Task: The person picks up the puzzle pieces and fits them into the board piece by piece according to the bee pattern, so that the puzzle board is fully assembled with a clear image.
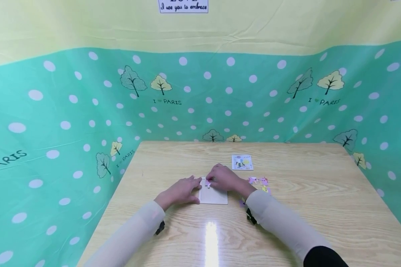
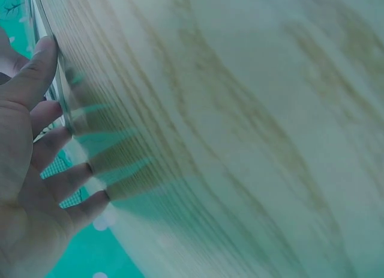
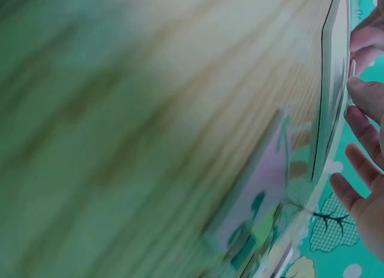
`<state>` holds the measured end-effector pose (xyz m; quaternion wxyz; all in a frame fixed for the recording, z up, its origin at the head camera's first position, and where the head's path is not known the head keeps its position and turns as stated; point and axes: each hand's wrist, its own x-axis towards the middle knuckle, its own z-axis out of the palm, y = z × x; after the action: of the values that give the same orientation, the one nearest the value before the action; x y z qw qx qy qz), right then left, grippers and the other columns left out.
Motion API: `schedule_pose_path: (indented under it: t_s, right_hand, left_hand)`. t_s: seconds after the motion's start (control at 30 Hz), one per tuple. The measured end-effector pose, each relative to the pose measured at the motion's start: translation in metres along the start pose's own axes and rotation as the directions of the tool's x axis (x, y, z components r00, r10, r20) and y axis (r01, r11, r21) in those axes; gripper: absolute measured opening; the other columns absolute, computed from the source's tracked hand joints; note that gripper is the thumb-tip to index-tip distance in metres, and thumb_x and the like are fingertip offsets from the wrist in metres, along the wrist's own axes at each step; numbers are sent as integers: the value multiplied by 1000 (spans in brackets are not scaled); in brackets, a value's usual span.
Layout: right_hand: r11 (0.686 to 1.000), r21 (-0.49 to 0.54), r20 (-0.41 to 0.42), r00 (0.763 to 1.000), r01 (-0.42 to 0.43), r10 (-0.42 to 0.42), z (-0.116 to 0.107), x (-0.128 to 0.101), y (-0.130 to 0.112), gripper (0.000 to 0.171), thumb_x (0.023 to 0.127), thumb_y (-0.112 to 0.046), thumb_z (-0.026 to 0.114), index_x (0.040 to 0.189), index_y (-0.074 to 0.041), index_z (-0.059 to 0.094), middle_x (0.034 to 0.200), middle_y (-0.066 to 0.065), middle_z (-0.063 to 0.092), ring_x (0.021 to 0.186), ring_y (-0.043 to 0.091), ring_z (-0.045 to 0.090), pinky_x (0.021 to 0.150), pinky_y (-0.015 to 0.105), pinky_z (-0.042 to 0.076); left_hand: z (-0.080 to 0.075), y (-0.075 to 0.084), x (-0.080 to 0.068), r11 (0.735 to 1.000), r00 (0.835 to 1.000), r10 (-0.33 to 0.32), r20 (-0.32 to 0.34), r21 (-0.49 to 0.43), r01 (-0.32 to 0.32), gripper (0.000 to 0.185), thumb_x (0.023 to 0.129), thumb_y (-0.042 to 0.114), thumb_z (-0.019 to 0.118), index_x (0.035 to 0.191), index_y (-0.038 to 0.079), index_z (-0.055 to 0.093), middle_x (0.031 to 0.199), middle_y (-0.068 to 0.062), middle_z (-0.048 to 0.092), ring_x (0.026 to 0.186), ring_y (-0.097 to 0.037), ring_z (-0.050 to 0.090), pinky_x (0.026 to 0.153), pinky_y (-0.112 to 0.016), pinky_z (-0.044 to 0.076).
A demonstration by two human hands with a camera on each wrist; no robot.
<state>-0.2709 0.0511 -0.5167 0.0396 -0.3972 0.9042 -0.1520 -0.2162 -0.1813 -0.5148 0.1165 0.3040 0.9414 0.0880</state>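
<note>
Sleeves come in from the near edge of the worktop (image 1: 173,155), a glare patch between them. Head view: left hand (image 1: 180,191) lies flat with relaxed fingers against the left edge of the white puzzle tray (image 1: 214,196), near the worktop's centre. Right hand (image 1: 224,178) sits over the tray's far-left corner, fingertips pinching a small pink puzzle piece (image 1: 207,183) right at the tray surface. Loose puzzle pieces (image 1: 258,181) are scattered just right of the right wrist, one more near the sleeve. Reference picture card (image 1: 242,162) lies further back, toward the far edge, apart from the tray. Green polka-dot backdrop (image 1: 53,122) surrounds the worktop on three sides.

Left wrist view: left hand's fingers (image 2: 54,143) spread, tips on the tray's edge (image 2: 60,104), thumb up along it. Wood grain fills the rest.

Right wrist view: blurred. Right hand's fingers (image 3: 366,140) curl by the tray edge (image 3: 330,80); picture card (image 3: 258,194) visible on the wood. Piece itself not discernible here.
</note>
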Motion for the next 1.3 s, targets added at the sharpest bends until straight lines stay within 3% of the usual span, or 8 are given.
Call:
schedule_pose_path:
  t_s: [0.67,1.3]
  right_hand:
    - [996,-93,-1,1000,-12,12,8,10,-11,21,94,-23,69,113,-23,79,115,0,73,119,24,59,101,46,53]
    - [997,-68,11,1000,-22,22,-9,2,-13,25,98,-28,66,119,-18,75,122,4,71,125,27,58,111,48,48]
  left_hand:
    - [1,0,-1,1000,1000,17,-22,-13,-17,62,85,50,77,133,13,65,157,-12,47,144,-44,44,118,-52,43]
    - [3,-1,2,1000,1000,-14,-6,-6,14,64,85,53,76,135,15,64,159,-11,46,147,-41,42,120,-53,41]
